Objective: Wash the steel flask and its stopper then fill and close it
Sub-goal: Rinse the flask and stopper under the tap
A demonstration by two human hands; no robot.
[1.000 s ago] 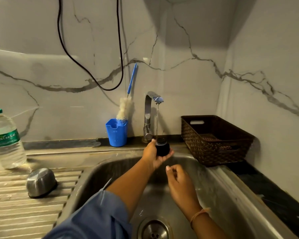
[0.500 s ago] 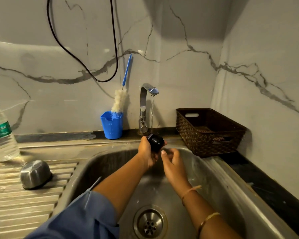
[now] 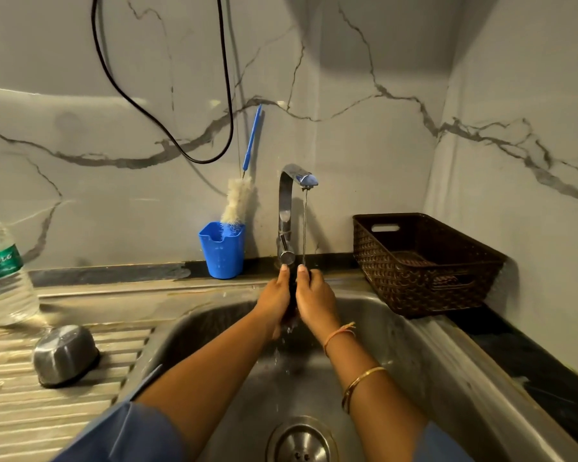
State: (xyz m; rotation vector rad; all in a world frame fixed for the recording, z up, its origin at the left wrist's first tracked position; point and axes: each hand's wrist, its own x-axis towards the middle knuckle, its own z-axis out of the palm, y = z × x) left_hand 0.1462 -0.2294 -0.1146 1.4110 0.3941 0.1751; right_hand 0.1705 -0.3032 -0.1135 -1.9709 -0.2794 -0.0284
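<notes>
Black stopper (image 3: 293, 288) clasped between left hand (image 3: 274, 300) and right hand (image 3: 316, 300), fingers of both wrapped round it, under tap (image 3: 294, 181) stream over steel sink (image 3: 397, 345). Risk — wet grip slips, stopper drops toward drain (image 3: 301, 441). Splash likely — stream lands on hands. Flask not in view.

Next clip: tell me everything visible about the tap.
The tap is shiny chrome-looking metal: an upright post that bends forward at the top into a short flat spout, with a small lever knob low on its front. It stands at the back of the sink, between the blue cup and the brown basket. It is running: a thin stream falls to where the left hand and right hand grip the black stopper.
</notes>
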